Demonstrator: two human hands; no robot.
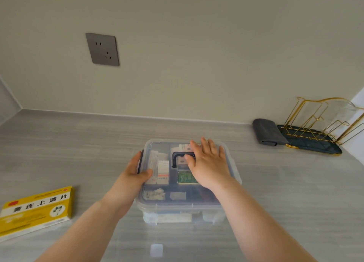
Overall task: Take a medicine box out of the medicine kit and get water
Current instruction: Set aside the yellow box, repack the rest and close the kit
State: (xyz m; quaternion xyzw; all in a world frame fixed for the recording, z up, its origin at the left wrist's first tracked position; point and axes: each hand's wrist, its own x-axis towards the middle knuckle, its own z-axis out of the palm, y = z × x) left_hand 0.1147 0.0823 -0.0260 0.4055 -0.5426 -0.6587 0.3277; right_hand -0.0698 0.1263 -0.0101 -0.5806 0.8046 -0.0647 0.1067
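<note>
The medicine kit (pixel 163 198), a clear plastic box with its lid on and a dark handle, stands in the middle of the grey counter. Packets and small boxes show through the lid. My left hand (pixel 136 173) grips the kit's left edge, thumb on the lid, fingers over the dark side latch. My right hand (pixel 208 163) lies flat on top of the lid with fingers spread, covering part of the handle. A yellow medicine box (pixel 37 208) with Chinese lettering lies flat on the counter at the near left, apart from both hands.
At the back right stands a gold wire rack (pixel 323 122) on a dark tray (pixel 315 143), with a folded grey cloth (pixel 267 131) beside it. A grey wall socket (pixel 102 49) is on the wall behind. A small white square (pixel 156 250) lies near the counter's front edge.
</note>
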